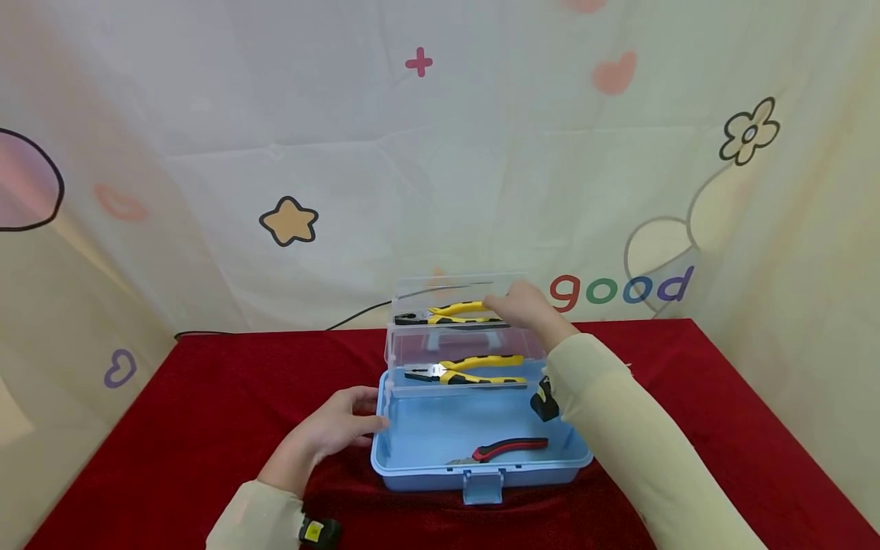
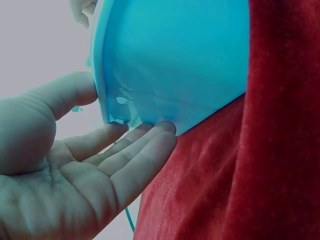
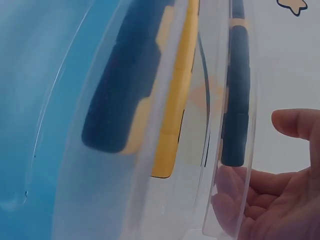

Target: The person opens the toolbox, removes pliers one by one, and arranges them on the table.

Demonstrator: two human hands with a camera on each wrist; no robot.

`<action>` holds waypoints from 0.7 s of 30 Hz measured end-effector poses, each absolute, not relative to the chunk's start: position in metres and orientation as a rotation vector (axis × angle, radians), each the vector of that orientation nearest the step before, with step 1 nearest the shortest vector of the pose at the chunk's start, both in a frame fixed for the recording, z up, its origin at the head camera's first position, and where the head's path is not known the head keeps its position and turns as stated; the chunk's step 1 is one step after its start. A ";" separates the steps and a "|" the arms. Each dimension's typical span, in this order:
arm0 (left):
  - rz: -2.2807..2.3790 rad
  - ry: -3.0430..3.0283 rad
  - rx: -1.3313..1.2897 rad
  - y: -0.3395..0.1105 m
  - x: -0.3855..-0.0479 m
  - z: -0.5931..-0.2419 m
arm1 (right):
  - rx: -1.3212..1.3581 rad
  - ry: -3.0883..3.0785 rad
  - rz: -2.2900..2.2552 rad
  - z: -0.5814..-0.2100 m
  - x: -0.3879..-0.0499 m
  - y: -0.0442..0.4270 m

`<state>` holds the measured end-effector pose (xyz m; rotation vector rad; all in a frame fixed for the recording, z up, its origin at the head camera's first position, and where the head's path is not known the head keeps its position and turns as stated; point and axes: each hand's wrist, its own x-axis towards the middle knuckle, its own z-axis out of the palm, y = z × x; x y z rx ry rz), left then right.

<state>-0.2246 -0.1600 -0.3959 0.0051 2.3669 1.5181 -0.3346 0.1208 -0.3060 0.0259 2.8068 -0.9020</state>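
A blue toolbox [image 1: 481, 479] stands with its clear two-level trays raised. At its left side, my left hand [image 1: 330, 424] has its thumb on the rim and its fingers against the outer wall; the left wrist view shows this grip on the box [image 2: 175, 55]. Yellow-black pliers [image 1: 457, 308] lie in the upper tray, and another pair [image 1: 481, 374] in the lower one. My right hand [image 1: 525, 305] is at the upper tray's right end, by the handles. In the right wrist view its thumb stands apart from its loosely bent fingers [image 3: 227, 192], beside a dark handle [image 3: 235, 100].
Red-handled pliers [image 1: 512, 447] lie in the bottom of the box. A red cloth [image 1: 275, 367] covers the table. Behind it hangs a printed curtain [image 1: 344, 176], with a thin black cable [image 1: 360, 313] running along its lower part.
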 end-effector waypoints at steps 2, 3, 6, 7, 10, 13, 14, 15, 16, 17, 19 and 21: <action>1.516 2.367 0.006 -0.160 -0.225 -0.397 | 0.036 2.788 -0.933 -0.306 -0.334 0.122; 1.517 2.365 0.006 -0.161 -0.225 -0.397 | 0.044 2.777 -0.957 -0.305 -0.334 0.122; 1.518 2.359 0.005 -0.161 -0.225 -0.398 | 0.054 2.753 -1.018 -0.304 -0.334 0.124; 1.519 2.358 0.005 -0.161 -0.225 -0.398 | 0.060 2.747 -1.035 -0.303 -0.334 0.123; 1.520 2.357 0.001 -0.162 -0.225 -0.397 | 0.065 2.745 -1.058 -0.303 -0.335 0.124; 1.518 2.359 -0.003 -0.162 -0.225 -0.398 | 0.074 2.741 -1.084 -0.302 -0.337 0.124; 1.518 2.359 -0.005 -0.162 -0.224 -0.398 | 0.073 2.740 -1.092 -0.302 -0.337 0.124; 1.516 2.360 -0.006 -0.162 -0.224 -0.398 | 0.071 2.737 -1.107 -0.301 -0.337 0.124; 1.516 2.361 -0.003 -0.162 -0.224 -0.398 | 0.070 2.733 -1.123 -0.301 -0.337 0.125; 1.515 2.361 -0.003 -0.162 -0.224 -0.397 | 0.071 2.726 -1.140 -0.301 -0.337 0.125; 1.515 2.360 0.005 -0.162 -0.224 -0.397 | 0.073 2.717 -1.167 -0.300 -0.337 0.125; 1.515 2.360 0.011 -0.162 -0.224 -0.397 | 0.094 2.704 -1.209 -0.300 -0.337 0.125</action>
